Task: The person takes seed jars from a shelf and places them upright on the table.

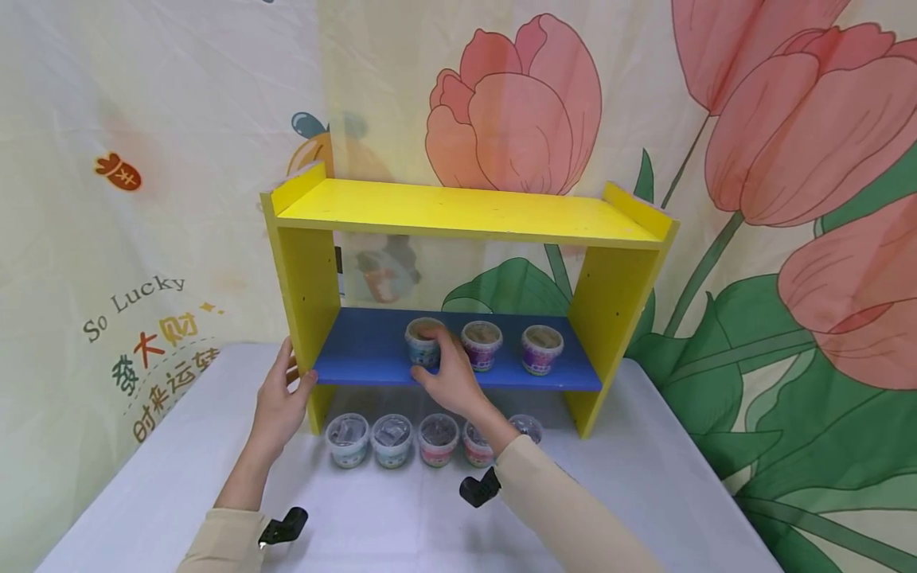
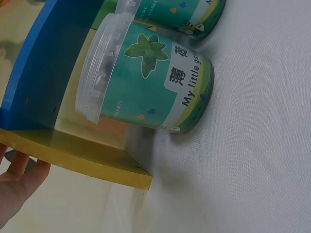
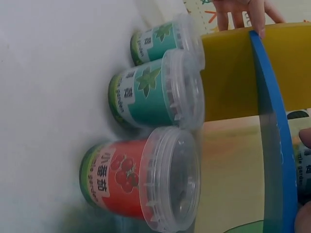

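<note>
Head view alone shows the right hand whole, pinching a cup; the left hand grips a yellow panel.

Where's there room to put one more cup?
The yellow top is bare between its raised ends. The blue shelf has a gap between the left wall and the cup in the right hand. The table is bare outside the right wall. The front cups stand crowded, with the right arm crossing them.
</note>
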Motion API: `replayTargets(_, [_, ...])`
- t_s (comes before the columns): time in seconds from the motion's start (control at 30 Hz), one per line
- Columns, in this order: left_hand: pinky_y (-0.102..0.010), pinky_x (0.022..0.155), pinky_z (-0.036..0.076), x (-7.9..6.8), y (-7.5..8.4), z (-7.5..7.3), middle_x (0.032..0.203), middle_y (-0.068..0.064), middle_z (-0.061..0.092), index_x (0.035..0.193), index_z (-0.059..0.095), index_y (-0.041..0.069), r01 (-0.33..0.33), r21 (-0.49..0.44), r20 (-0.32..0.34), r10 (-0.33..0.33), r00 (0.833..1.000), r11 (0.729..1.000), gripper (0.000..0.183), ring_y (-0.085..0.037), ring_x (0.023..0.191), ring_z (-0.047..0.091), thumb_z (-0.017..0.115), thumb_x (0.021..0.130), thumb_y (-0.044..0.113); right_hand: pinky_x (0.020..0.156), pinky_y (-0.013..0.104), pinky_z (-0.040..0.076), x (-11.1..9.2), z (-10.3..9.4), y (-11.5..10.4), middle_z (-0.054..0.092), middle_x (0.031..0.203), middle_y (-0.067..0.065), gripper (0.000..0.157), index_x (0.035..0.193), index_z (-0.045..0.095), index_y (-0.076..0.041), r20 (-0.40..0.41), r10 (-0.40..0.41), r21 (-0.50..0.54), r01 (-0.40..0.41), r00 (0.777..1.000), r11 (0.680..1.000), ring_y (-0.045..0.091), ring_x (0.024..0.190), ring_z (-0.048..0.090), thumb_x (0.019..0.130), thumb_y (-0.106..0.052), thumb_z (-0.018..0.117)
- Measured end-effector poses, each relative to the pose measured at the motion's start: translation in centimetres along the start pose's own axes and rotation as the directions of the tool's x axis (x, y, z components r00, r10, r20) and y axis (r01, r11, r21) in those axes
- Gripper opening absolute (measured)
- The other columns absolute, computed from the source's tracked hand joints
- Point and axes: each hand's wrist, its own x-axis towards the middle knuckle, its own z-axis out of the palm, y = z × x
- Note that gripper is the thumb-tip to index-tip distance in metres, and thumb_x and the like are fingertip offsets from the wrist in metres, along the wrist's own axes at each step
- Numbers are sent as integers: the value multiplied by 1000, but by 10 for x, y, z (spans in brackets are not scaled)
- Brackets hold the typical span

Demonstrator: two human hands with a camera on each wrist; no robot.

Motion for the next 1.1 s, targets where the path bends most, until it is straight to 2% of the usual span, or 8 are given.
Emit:
replayTargets(0.13, [-69, 111, 46, 1, 2, 0, 164, -26, 38, 170, 6, 45, -1, 5, 4, 1, 1000, 1000, 77, -52, 147, 40, 52, 113, 23, 108, 54, 51, 0, 1, 2, 59, 144, 17, 50, 141, 52, -7, 0, -31, -3, 31, 1000, 1000, 36, 135, 56, 97, -7, 76])
replayTargets(0.37, [-68, 111, 47, 1, 1, -2, 165, -25, 37, 170, 5, 47, -3, 7, 8, 3, 1000, 1000, 77, -53, 147, 40, 52, 113, 25, 103, 50, 56, -1, 1, 3, 60, 141, 18, 47, 139, 52, -6, 8, -71, 8, 71, 997, 997, 35, 130, 60, 98, -5, 75])
replayTargets(0.87, [-68, 110, 47, -1, 4, -2, 165, -25, 36, 169, 5, 48, 17, 7, 7, -17, 1000, 1000, 77, -53, 148, 39, 51, 113, 24, 104, 45, 58, -8, -8, 2, 64, 141, 12, 48, 138, 55, -10, 54, -70, 19, 69, 996, 997, 29, 129, 64, 97, -7, 78])
replayTargets(1.1, [-67, 110, 47, 0, 5, -2, 165, -25, 36, 170, 4, 47, 14, 3, 13, -14, 1000, 1000, 77, -52, 148, 39, 51, 113, 24, 105, 47, 58, -15, -13, 2, 63, 143, 11, 46, 138, 55, -9, 63, -91, 45, 88, 994, 995, 29, 132, 63, 98, -7, 77])
